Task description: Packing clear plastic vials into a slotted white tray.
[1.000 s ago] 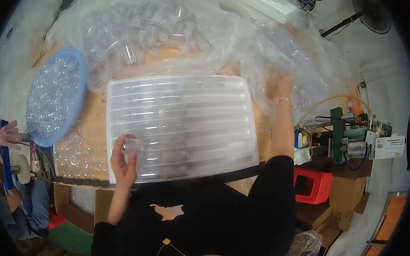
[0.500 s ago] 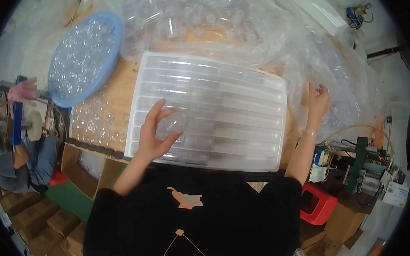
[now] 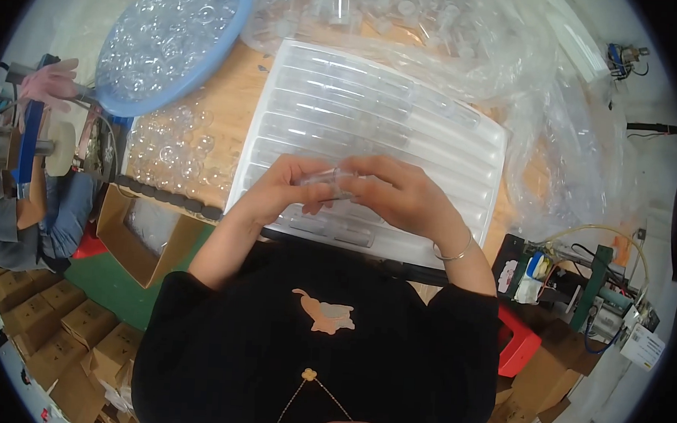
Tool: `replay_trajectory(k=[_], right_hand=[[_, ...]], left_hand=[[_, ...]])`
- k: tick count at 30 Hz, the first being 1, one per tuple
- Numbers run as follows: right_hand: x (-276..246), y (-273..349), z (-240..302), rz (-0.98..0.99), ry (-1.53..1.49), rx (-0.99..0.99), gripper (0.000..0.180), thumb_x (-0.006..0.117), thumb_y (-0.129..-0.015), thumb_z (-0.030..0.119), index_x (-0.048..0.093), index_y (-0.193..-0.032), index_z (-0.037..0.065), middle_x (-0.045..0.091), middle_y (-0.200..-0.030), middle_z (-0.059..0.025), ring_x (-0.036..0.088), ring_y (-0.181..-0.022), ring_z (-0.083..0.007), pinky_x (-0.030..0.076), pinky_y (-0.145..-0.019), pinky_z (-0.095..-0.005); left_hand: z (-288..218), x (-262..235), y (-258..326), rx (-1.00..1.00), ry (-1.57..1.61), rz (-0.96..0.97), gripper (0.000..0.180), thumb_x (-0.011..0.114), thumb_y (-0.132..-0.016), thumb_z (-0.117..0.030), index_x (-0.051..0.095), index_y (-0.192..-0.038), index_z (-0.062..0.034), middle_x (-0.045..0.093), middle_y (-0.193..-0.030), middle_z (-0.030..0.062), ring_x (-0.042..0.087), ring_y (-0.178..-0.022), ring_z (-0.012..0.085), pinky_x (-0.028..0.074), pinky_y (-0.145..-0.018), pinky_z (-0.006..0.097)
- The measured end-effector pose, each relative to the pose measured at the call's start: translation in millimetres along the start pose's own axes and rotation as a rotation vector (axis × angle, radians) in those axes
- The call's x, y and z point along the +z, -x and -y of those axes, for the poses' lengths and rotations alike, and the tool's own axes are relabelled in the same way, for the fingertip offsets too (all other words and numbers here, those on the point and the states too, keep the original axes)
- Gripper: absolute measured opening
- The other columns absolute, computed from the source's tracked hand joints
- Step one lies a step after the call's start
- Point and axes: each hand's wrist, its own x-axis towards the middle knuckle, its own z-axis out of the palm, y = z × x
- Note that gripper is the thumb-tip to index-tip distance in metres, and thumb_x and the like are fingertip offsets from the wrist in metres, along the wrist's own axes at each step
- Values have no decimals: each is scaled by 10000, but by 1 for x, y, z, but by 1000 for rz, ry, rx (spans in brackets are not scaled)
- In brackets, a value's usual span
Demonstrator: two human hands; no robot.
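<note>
Over the near part of a ribbed white tray, my two hands meet. My left hand is closed on one end of a small clear plastic container, and the fingers of my right hand close round its other end. Fingers hide much of the piece, so I cannot tell whether it is one part or two pressed together. Clear plastic cylinders lie end to end in the tray's grooves, mostly in its left and middle parts.
A blue basin of clear round plastic pieces stands far left, with more loose pieces below it. Plastic sheeting and bagged clear containers lie behind and right. An open carton sits at left, near another person.
My right hand has come from the plastic sheeting at the right to meet my left hand, which held a clear round piece. The view has shifted, so the tray appears tilted.
</note>
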Motion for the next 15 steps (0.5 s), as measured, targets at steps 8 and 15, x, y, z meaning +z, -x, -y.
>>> replay_trajectory(k=[8, 15], right_hand=[[13, 14, -1, 163, 37, 63, 361, 698, -689, 106, 573, -1022, 44, 581, -927, -96, 601, -755, -266, 501, -636, -319], [2, 9, -3, 258, -13, 153, 402, 712, -694, 112, 544, -1052, 40, 578, -826, -93, 575, -649, -232, 472, -566, -315]], left_hand=[[10, -2, 9, -70, 2, -49, 244, 600, -827, -190, 612, -954, 18, 605, -716, 65, 522, -577, 101, 394, -515, 203], [16, 2, 1, -82, -27, 16, 263, 624, -806, -132, 592, -1014, 25, 620, -817, 91, 572, -696, 119, 444, -593, 217]])
